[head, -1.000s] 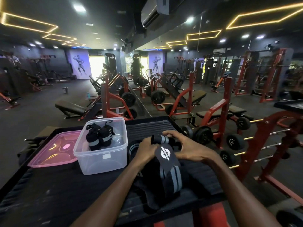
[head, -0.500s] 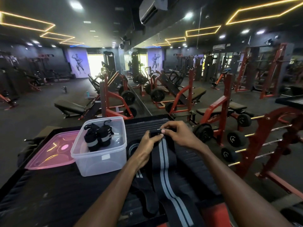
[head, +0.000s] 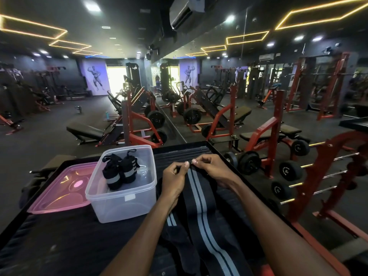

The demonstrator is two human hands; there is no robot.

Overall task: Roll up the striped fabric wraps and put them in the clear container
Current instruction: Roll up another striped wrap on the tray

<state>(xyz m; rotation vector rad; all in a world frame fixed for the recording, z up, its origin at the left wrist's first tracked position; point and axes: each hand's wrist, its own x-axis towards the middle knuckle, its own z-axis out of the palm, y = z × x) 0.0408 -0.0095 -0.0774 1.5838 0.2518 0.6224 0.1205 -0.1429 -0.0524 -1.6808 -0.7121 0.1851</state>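
A long black wrap with grey stripes (head: 201, 208) lies flat on the black table (head: 59, 244), running from my hands toward the near edge. My left hand (head: 174, 180) and my right hand (head: 211, 168) pinch its far end side by side. A second dark wrap (head: 179, 236) lies partly under it on the left. The clear container (head: 121, 198) stands left of my hands, with two rolled striped wraps (head: 119, 170) inside.
A pink lid (head: 59, 192) lies left of the container. A red dumbbell rack (head: 298, 176) stands close on the right. The table's raised rim (head: 225, 156) runs just behind my right hand. Gym benches and machines fill the floor beyond.
The wrap was bunched in a roll under my hands a second ago. It is spread out flat along the table, and both hands have shifted to its far end.
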